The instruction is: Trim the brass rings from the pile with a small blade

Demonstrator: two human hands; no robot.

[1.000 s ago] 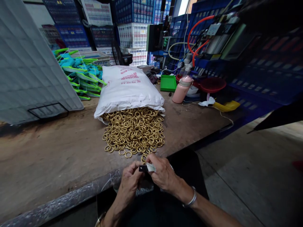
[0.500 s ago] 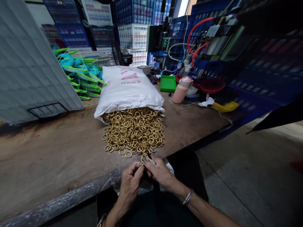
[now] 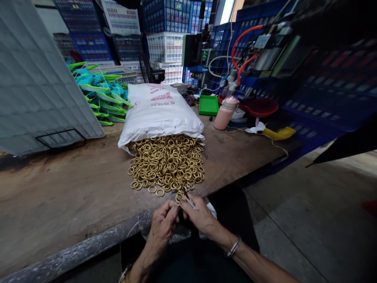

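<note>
- While I watch via head cam, R hand pinches small dark-tipped tool
- L hand fingertips together; can't tell on what
- Gold rings piled on table, just past both hands

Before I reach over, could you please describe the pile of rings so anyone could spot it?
On the brown table, find the white sack with red print. The pile of rings lies at its near edge, the only heap of small gold loops.

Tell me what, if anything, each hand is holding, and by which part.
The right hand holds a dark-tipped tool, apparently by its pale part. Whether the curled left hand holds anything cannot be told.
</note>
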